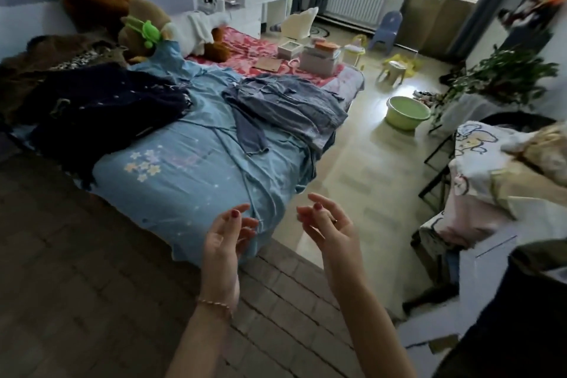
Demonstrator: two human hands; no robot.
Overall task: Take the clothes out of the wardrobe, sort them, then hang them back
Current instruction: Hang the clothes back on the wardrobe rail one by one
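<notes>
Held both hands up empty over the near bed corner: left hand (225, 235) and right hand (326, 225) apart, fingers loosely curled, gripping nothing. Saw the clothes lying on the bed (171, 190): light blue garment (211, 120) spread flat, grey-blue garment (285, 104) on top (rumpled), dark navy garment (101, 107) heaped to the left.

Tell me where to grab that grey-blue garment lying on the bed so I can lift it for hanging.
Take the grey-blue garment at its far end, where what looks like a collar lies near the red bedspread. It lies flat with one sleeve trailing toward you, so lifting that end should let it hang straight. Come from the floor side of the bed; both hands, left hand and right hand, are empty and open.
</notes>
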